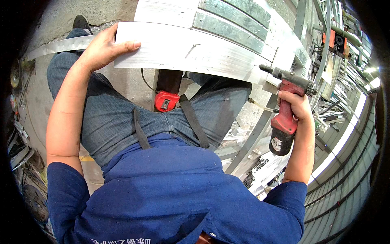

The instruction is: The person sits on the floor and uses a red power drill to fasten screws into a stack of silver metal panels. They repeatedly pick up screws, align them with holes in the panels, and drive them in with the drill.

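Note:
My left hand (106,48) grips the left end of a long pale metal panel (162,44), its thumb on the top face and its fingers over the end edge. The panel lies across above my thighs. In my right hand (298,105) is a red and black air rivet gun (284,114), its fingers wrapped round the handle. The gun's nose points left, above the panel's right end. A small rivet-like piece (196,45) lies on the panel. Between my thighs sits a red tape measure (165,101), apart from both hands.
Grey-green strips (229,31) lie on the panel beyond. A thin metal strip (61,46) extends to the left. An air hose (260,105) runs near the gun. On the right are metal rails (248,140) and piles of metal offcuts (337,97).

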Motion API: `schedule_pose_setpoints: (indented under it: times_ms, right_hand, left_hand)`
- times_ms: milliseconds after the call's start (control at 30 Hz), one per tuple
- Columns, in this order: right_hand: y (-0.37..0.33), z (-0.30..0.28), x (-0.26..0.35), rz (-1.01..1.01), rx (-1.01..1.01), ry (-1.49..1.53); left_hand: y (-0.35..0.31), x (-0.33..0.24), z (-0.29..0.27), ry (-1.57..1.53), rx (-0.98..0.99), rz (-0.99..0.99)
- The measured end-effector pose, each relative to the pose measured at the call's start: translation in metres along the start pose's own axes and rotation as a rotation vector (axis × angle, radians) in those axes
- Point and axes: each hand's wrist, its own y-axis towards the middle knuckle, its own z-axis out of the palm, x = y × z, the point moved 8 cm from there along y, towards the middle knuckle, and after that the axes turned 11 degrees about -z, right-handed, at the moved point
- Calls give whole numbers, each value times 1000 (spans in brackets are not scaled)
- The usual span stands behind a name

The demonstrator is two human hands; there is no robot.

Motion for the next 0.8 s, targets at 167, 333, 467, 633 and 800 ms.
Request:
schedule_pose_setpoints:
  times_ms: [167,333,467,633,800]
  right_hand:
    - [2,-2,0,21,44,2]
    - [-1,-10,-8,-1,17,-96]
    - [2,-9,1,-110,20,-96]
    - [13,-21,-24,-34,114,49]
    - [12,-13,-40,-29,114,191]
  left_hand:
    - [-1,-1,-2,-107,-39,103]
    - [-1,-4,-3,-66,-39,96]
    - [-3,-1,-3,-2,-89,74]
    - [-1,0,-4,-24,-78,119]
    - [-4,-4,-1,-42,-71,118]
